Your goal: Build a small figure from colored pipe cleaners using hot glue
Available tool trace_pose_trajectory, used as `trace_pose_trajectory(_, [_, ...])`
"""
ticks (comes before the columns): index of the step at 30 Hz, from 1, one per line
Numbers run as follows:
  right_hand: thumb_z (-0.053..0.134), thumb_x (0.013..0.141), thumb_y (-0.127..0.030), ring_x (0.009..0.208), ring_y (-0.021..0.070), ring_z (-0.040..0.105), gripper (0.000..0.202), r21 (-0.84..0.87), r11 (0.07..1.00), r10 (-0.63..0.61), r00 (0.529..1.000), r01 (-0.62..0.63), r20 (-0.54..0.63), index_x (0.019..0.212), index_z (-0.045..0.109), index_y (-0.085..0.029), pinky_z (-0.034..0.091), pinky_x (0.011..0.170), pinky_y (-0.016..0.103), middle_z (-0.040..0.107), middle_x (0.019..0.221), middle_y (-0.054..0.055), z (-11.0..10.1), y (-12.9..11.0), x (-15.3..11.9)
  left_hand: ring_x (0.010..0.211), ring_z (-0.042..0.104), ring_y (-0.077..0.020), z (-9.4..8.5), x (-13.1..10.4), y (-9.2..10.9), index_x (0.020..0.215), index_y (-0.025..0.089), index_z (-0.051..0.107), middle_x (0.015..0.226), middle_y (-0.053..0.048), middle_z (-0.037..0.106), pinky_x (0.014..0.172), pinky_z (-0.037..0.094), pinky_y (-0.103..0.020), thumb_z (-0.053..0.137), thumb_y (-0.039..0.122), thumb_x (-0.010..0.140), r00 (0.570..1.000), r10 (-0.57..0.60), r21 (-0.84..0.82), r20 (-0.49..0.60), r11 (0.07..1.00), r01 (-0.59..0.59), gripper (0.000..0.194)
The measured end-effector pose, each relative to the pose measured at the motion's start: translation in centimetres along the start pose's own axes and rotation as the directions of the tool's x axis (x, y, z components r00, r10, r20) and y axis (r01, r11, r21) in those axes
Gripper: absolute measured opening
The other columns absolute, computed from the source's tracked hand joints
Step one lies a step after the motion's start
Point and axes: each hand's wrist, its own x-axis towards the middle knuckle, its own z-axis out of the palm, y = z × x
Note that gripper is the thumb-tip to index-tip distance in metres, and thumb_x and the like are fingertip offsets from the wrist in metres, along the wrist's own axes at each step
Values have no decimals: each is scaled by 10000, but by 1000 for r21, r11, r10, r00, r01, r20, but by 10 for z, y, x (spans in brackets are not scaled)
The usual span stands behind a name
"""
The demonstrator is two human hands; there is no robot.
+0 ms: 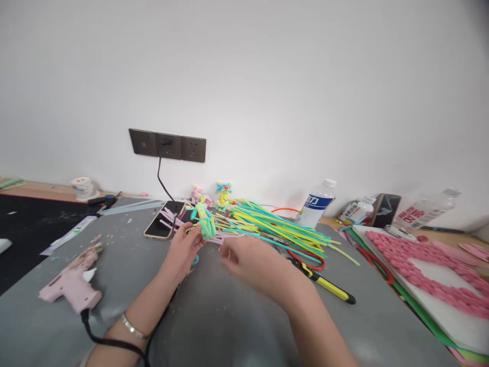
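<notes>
Left hand [185, 250] pinches a small green straw figure [206, 224] just right of the phone [162, 225]. Right hand [252, 262], further right of the phone, is blurred; its grip I cannot tell. Better keep the figure steady above the straw pile [275, 224].

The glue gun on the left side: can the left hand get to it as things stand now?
Probably not at once. The left hand holds a green straw piece. The glue gun lies apart to its left on the table, nothing between.

pink glue gun [72, 285], yellow-green straws [275, 224]
</notes>
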Motion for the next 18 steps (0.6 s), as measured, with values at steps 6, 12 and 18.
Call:
trace_pose_trajectory(6, [693, 805, -90, 728, 156, 592, 111, 136, 991, -5, 1000, 8, -21, 857, 683, -187, 380, 630, 240, 642, 778, 4, 27, 62, 38, 716, 694, -145, 3, -5, 3, 845, 187, 529, 803, -26, 742, 687, 524, -265, 935, 289, 541, 999, -34, 25, 24, 999, 33, 517])
trace_pose_trajectory(12, [665, 770, -53, 633, 126, 489, 182, 293, 948, -111, 993, 120, -45, 853, 698, -211, 322, 580, 234, 532, 693, -40, 53, 80, 45, 736, 683, -145, 6, -11, 5, 855, 189, 547, 814, -13, 731, 709, 519, -270, 937, 366, 554, 994, -75, 57, 82, 996, 70, 524])
trace_pose_trajectory(18, [607, 858, -216, 627, 131, 474, 50, 589, 789, -44, 974, 171, -224, 828, 569, -203, 358, 574, 247, 524, 702, -34, 48, 77, 43, 754, 686, -148, 5, -16, 5, 853, 199, 549, 866, -13, 735, 695, 513, -263, 921, 400, 592, 983, -107, 68, 149, 993, 98, 497])
